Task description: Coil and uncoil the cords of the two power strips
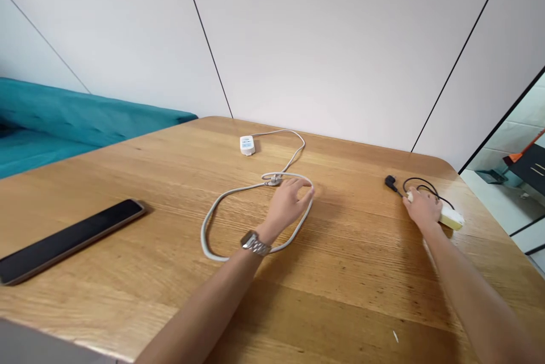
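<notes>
1. We see the left hand (290,200) lying palm down on the wooden counter (349,273), inside the far right end of a loop of grey-white cable (221,199).
2. Left fingers (303,185) curl loosely over the cable at the top of the loop, touching it; no firm clench that we can make out, so a light grasp at most.
3. A metal wristwatch (254,242) sits on the left wrist, right over the near side of the loop.
4. The cable lies mid-counter, crosses itself just left of the left fingertips, then runs on toward the wall to a small white plug (247,145) near the far edge.
5. Right hand (423,207) rests at the right side of the counter, fingers closed down over a white adapter block (452,218), whose end sticks out past the hand.
6. A thin black cord (419,184) loops just beyond the right hand and ends in a black connector (390,182) lying on the counter to its left.
7. The two hands are well apart.
8. A dark flat phone-like slab (68,239) lies at the left of the counter, well away from both hands.
9. A teal sofa (63,120) stands behind the counter on the left.
</notes>
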